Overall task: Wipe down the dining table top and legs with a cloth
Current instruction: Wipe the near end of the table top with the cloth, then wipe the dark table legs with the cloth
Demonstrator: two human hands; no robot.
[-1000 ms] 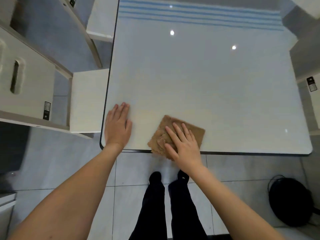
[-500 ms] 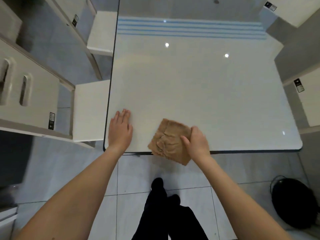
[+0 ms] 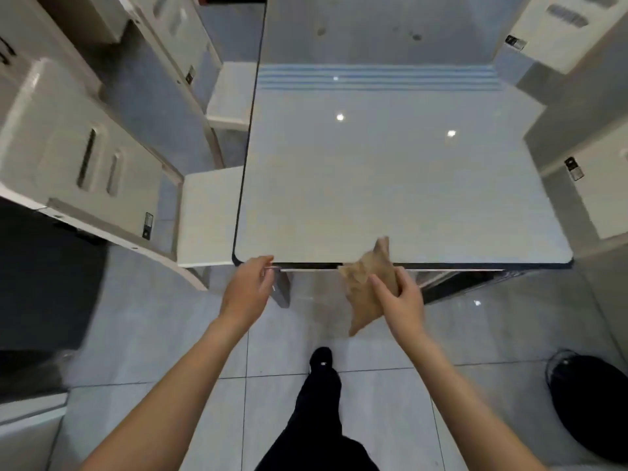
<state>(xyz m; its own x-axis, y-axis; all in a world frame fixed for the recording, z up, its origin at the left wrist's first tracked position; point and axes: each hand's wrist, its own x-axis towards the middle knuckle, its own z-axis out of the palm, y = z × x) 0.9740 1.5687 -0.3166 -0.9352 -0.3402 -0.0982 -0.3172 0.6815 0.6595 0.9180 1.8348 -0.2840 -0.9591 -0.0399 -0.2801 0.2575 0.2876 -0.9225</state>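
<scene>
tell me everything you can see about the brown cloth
The cloth is tan-brown and looks soft and napped, though blur hides its weave. It is bunched and creased, not spread flat. The right hand grips its right side, fingers curled round it. It is held at the near edge of the table: one corner points up over the top, another hangs down over the floor. Whether it touches the edge cannot be told.
</scene>
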